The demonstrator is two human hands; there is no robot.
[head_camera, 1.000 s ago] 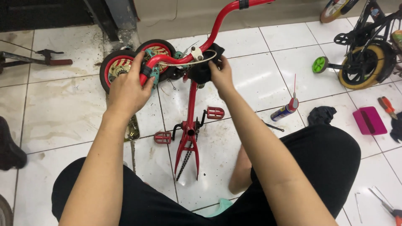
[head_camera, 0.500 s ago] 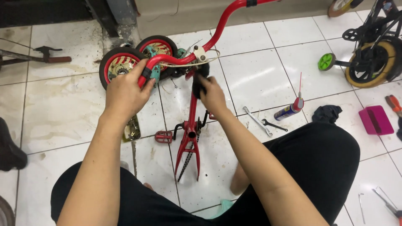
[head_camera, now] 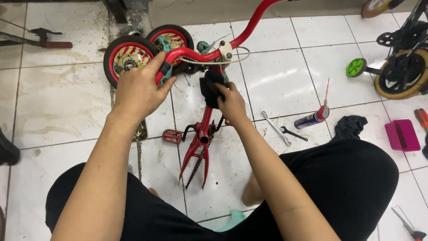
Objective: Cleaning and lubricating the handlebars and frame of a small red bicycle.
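— Left hand (head_camera: 138, 91) is wrapped tight around the red tube of the small bike frame (head_camera: 200, 134), just beside the two little wheels (head_camera: 147, 49). See it?

— Yes, fingers curled over the tube, thumb under. And the right hand (head_camera: 232, 103)?

— Pinched shut on a black rag (head_camera: 209, 87), pressing it against the frame where the curved bar meets the straight tube, below the white clamp (head_camera: 226, 50).

— Where does the frame sit?

— On the white tiled floor (head_camera: 58, 120), between the person's knees, in front of the black trousers. Its long axis runs from the fork ends (head_camera: 192, 176) near the person, away toward the wheels, with the curved red bar sweeping up and to the right beyond them.

— How would it handle, you think?

— Steel tube, so stiff, and probably light enough to steady one-handed, as it is a child's size. Painted metal may be slick if oily; the chain (head_camera: 192, 172) by the fork looks greasy. The bare tube near the wheels seems the safest grip, clear of the pedal (head_camera: 170, 136) and chain.

— And the rag?

— Soft, limp, folds to the tube.

— Anything else near the frame?

— To its right, two spanners (head_camera: 276, 128), a spray can (head_camera: 312, 118) with a red straw, a dark cloth (head_camera: 350, 126) and a pink tray (head_camera: 402, 135).
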